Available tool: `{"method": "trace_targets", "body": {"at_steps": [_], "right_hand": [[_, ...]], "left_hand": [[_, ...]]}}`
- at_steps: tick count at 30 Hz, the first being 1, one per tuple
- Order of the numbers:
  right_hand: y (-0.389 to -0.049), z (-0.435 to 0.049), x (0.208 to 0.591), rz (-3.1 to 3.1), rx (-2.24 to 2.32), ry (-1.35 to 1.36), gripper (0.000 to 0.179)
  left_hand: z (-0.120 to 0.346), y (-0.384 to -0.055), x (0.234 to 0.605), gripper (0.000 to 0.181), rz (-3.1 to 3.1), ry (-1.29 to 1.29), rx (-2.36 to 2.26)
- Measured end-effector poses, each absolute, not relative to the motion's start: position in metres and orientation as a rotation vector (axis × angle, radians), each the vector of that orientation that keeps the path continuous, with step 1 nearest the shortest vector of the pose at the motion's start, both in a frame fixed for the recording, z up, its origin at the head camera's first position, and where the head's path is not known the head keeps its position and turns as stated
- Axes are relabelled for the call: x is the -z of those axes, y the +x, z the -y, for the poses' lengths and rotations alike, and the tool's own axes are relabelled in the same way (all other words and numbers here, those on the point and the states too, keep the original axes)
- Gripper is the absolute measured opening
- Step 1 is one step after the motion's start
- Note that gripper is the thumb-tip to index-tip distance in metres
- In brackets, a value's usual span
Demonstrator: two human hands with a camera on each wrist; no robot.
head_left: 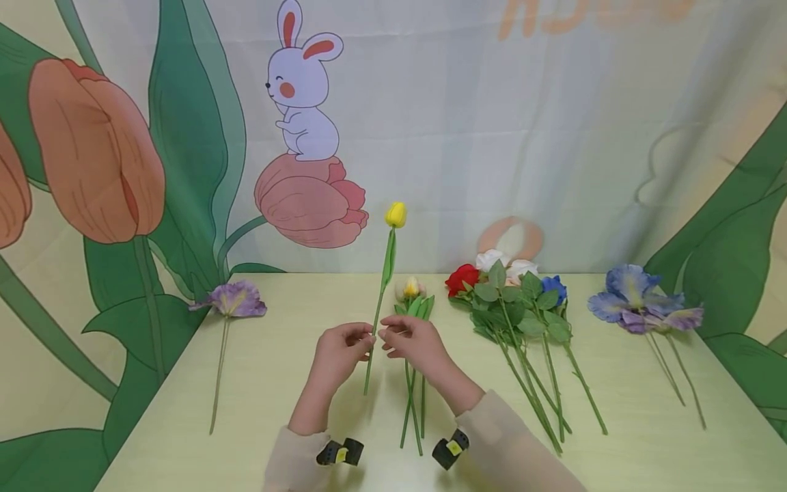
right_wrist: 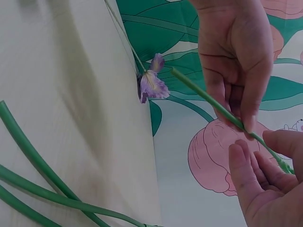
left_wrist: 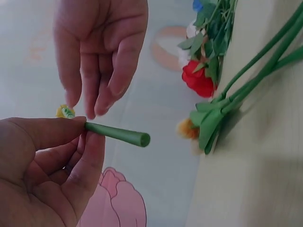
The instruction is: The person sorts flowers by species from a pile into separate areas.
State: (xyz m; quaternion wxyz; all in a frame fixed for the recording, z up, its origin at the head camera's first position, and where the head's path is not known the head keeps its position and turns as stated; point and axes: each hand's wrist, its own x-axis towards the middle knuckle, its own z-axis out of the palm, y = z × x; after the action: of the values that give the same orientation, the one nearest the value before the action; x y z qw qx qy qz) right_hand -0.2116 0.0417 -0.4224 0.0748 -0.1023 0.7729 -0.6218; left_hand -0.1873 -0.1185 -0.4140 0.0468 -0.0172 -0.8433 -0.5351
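Observation:
A yellow tulip [head_left: 396, 215] stands nearly upright in the air, its green stem [left_wrist: 118, 134] pinched between thumb and fingertips of my left hand [head_left: 340, 353]. My right hand [head_left: 419, 345] is close beside that stem, its fingers loosely bent and apart from the thumb with no grip on it; in the left wrist view the right hand [left_wrist: 102, 47] hangs with fingers extended toward the stem. Below and behind the right hand, several pale tulips [head_left: 410, 290] with green leaves lie on the table, their stems crossing. Part of those stems is hidden by the right hand.
A purple iris [head_left: 236, 299] lies at the table's left. To the right are a red rose [head_left: 462, 279], white roses [head_left: 492, 260] and a blue rose [head_left: 555, 290], then blue and purple irises [head_left: 636, 290] near the right edge. A printed cloth [head_left: 424, 137] hangs behind the table.

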Motion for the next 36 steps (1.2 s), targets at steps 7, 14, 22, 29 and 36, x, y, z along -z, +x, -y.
{"method": "trace_targets", "body": {"at_steps": [7,14,22,29,36], "right_hand": [[-0.214,-0.04,0.422,-2.289,1.959,-0.209,0.028],[-0.216,-0.04,0.424,-2.297,1.98,-0.184,0.023],[-0.217,-0.041,0.431,-2.313,1.945,-0.14,0.022],[-0.217,-0.041,0.439,-2.284,1.87,-0.156,0.019],[-0.216,-0.049,0.453,-2.315,1.763,-0.137,0.021]], "left_hand": [[0.107,-0.189,0.414,0.018,2.575,-0.07,1.671],[0.105,-0.191,0.417,0.017,2.572,-0.041,1.685],[0.103,-0.193,0.424,0.021,2.586,-0.014,1.733],[0.125,-0.188,0.428,0.03,2.699,-0.021,1.619],[0.178,-0.187,0.431,0.032,2.812,0.074,1.37]]}}
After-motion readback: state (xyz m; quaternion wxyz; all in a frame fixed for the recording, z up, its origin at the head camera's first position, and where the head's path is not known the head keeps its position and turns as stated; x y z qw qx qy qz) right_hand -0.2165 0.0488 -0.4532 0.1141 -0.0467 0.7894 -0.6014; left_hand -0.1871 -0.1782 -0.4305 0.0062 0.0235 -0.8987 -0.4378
